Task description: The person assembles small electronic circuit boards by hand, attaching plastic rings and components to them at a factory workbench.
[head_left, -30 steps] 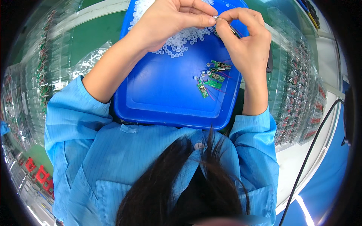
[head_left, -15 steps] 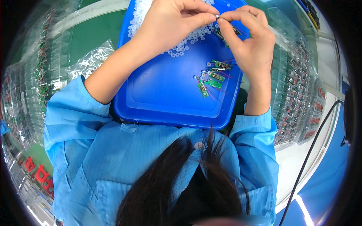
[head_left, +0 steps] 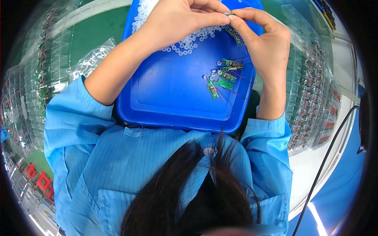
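Above the far right part of a blue plastic tray (head_left: 169,94), my two hands meet fingertip to fingertip. My left hand (head_left: 179,25) pinches a tiny pale, silvery part (head_left: 227,14) between thumb and index finger. My right hand (head_left: 267,43) closes its thumb and index finger on the same spot, where a speck of green shows; most of the piece is hidden by fingers. Just below the fingertips is a green circuit board (head_left: 234,35). Nearer in the tray lies a cluster of small green circuit boards (head_left: 223,84) with thin red and dark wires and pale round pieces at their ends.
Many translucent white rings (head_left: 185,46) are heaped at the tray's far left, partly behind my left hand. A crumpled clear bag (head_left: 92,59) lies left of the tray on the green surface. Packed rows of boards in clear plastic (head_left: 311,98) stand right, more (head_left: 43,67) left.
My right hand has shifted slightly right, its fingers straighter and more level. The pinched part remains between both hands' fingertips. The tray appears slightly higher and further left in the picture.
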`<state>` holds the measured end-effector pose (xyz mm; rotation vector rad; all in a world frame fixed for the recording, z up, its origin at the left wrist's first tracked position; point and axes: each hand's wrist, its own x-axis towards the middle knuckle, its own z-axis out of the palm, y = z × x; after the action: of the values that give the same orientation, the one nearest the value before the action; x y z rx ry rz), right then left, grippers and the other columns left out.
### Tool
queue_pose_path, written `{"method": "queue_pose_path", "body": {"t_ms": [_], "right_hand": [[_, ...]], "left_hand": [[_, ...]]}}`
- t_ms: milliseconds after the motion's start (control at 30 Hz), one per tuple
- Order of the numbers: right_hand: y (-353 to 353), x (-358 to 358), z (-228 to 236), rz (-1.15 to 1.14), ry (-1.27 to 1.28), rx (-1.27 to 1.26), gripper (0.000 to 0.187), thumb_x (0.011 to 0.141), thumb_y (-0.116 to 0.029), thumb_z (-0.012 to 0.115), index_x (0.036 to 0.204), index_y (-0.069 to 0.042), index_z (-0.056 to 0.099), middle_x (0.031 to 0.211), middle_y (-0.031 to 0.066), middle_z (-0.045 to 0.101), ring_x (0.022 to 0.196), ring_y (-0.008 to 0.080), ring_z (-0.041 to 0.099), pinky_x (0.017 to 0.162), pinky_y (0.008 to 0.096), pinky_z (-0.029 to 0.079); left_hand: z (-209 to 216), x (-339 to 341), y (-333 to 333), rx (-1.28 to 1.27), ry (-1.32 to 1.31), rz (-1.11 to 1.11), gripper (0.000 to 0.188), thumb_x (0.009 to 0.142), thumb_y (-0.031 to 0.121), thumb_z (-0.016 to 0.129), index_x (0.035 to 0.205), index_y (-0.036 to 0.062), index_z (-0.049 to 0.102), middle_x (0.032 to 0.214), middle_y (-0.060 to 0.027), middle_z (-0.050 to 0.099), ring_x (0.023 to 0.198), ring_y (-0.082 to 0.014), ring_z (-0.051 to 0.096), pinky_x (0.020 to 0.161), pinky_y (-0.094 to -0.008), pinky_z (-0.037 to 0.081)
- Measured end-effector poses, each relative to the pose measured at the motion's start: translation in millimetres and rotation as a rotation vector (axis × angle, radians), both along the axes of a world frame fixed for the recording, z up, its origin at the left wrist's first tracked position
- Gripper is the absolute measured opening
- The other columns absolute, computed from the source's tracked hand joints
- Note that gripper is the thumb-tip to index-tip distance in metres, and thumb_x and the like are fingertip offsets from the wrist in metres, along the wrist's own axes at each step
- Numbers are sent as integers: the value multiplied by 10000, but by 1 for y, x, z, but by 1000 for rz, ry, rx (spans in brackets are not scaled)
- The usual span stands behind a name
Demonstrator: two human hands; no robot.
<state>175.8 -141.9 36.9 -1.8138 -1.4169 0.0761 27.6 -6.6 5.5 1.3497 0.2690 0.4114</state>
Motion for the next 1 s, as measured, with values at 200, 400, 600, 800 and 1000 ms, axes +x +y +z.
{"method": "queue_pose_path", "body": {"t_ms": [200,400,600,800,1000], "right_hand": [[-3,17,3,121,430,-73,131,840,-79,797,945,-22,743,907,21,714,835,83,640,779,230,502],[-14,23,22,277,54,-286,93,794,-56,790,865,-43,732,850,-2,645,860,134,602,792,286,451],[-25,11,13,439,-94,-492,126,706,-151,806,779,-70,744,845,90,644,911,296,588,817,394,475],[-17,21,4,107,114,-286,135,738,-175,786,825,-76,761,842,104,654,887,307,610,819,400,482],[6,17,-27,-204,-680,-162,206,858,-254,740,998,-111,785,1114,69,702,1086,323,595,923,439,463]], "left_hand": [[-3,0,10,-209,-26,-122,174,937,89,708,1065,-29,709,937,-74,721,796,-86,641,717,-214,517],[16,-3,-9,489,125,-3,142,896,109,714,994,11,685,845,-54,662,744,-141,599,673,-299,488],[10,3,-8,1153,59,240,68,829,78,681,846,16,703,902,-137,639,920,-318,618,810,-396,511],[7,20,-13,1566,111,170,128,784,120,652,713,19,686,791,-136,597,891,-293,578,805,-390,500],[5,18,-16,1651,99,140,120,759,122,644,677,35,657,792,-131,598,858,-284,565,820,-360,483]]}}
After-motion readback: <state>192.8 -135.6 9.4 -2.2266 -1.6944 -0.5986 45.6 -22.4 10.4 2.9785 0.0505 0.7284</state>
